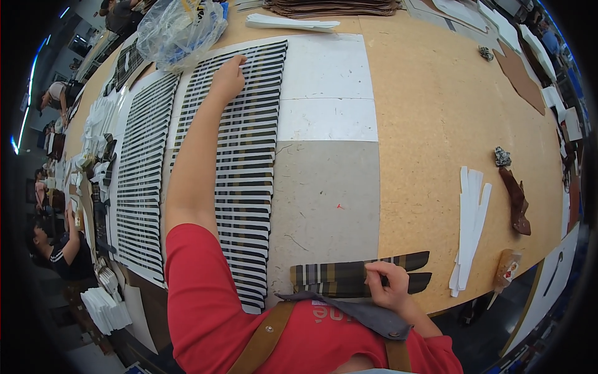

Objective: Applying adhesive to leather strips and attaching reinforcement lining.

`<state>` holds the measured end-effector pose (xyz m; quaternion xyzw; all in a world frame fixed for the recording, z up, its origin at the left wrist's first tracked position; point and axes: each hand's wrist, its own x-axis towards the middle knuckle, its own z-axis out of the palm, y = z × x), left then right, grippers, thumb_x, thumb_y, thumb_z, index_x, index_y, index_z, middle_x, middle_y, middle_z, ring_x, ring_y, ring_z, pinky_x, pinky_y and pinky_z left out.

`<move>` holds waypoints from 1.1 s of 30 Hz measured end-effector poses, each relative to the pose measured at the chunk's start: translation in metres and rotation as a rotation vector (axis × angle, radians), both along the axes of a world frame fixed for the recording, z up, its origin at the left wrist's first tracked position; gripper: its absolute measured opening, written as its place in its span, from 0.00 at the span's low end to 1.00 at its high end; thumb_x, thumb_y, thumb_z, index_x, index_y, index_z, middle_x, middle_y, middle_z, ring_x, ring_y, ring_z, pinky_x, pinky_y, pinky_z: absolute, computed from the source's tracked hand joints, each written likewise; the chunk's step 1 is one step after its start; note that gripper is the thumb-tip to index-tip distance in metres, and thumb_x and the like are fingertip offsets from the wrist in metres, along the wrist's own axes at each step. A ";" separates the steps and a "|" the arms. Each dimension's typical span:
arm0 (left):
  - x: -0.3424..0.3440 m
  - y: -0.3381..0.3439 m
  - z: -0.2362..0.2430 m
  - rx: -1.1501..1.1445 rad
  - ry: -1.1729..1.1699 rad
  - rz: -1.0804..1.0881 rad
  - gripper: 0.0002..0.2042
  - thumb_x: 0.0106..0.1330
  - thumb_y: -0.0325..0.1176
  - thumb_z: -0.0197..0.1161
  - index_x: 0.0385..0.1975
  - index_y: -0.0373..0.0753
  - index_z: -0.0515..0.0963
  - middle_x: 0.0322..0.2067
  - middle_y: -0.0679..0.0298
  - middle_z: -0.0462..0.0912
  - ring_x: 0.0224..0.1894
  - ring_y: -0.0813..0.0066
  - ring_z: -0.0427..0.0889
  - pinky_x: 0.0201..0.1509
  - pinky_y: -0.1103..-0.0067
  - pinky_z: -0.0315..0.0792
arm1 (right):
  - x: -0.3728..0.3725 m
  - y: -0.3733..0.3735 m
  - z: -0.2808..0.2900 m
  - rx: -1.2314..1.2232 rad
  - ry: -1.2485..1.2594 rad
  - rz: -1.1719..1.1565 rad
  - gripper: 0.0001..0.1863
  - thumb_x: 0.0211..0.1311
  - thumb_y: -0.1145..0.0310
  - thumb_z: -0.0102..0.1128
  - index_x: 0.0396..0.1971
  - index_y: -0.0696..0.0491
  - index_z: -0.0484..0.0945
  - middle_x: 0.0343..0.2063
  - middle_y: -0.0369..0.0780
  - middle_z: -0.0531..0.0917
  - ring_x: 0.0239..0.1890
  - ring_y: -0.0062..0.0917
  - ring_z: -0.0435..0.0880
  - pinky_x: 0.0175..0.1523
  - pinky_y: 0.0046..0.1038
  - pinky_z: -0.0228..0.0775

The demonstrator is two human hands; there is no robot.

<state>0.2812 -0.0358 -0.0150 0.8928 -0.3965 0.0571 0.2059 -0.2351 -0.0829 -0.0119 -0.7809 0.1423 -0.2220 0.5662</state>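
My left hand (229, 78) is stretched far forward over a long column of overlapping dark plaid and white strips (246, 168). Its fingers are curled closed near the column's far end; whatever they grip, if anything, is hidden. Close to my body, my right hand (387, 283) rests over two dark plaid fabric pieces (330, 274) with brown and white stripes, lying side by side at the near table edge. The fingers of this hand are bent and pressed together, and I cannot see what is between them.
Left of my arm lies a second striped column (146, 168). A clear plastic bag (180, 34) stands beyond it. At right are white strips (468, 230), a brown scrap (516, 202) and a small bottle (507, 269). A brown stack (333, 6) sits at the back. People work at left.
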 end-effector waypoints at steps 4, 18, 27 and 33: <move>-0.002 -0.010 -0.006 0.025 0.005 0.022 0.16 0.61 0.22 0.44 0.48 0.35 0.70 0.45 0.53 0.78 0.50 0.58 0.76 0.55 0.71 0.67 | 0.000 0.000 -0.001 0.023 0.012 -0.003 0.07 0.54 0.80 0.57 0.34 0.59 0.76 0.22 0.41 0.81 0.19 0.22 0.81 0.23 0.21 0.70; 0.017 -0.027 -0.015 0.055 0.005 0.068 0.16 0.60 0.26 0.47 0.49 0.40 0.71 0.45 0.59 0.77 0.48 0.57 0.74 0.54 0.68 0.67 | 0.001 -0.003 0.002 -0.023 -0.011 -0.029 0.08 0.53 0.81 0.58 0.35 0.58 0.76 0.22 0.42 0.81 0.18 0.24 0.80 0.23 0.21 0.70; 0.035 -0.024 -0.031 -0.032 0.028 0.144 0.15 0.63 0.31 0.48 0.49 0.43 0.73 0.46 0.58 0.76 0.48 0.57 0.74 0.53 0.68 0.68 | -0.002 -0.002 0.003 -0.019 -0.030 -0.013 0.09 0.53 0.80 0.58 0.35 0.58 0.76 0.21 0.41 0.80 0.17 0.24 0.78 0.21 0.22 0.68; 0.017 0.008 -0.014 -0.287 0.001 0.003 0.12 0.62 0.27 0.51 0.44 0.37 0.75 0.39 0.54 0.80 0.41 0.60 0.78 0.48 0.73 0.70 | 0.002 0.003 0.005 -0.040 -0.060 0.003 0.09 0.52 0.81 0.58 0.35 0.58 0.76 0.20 0.41 0.79 0.16 0.24 0.77 0.21 0.23 0.67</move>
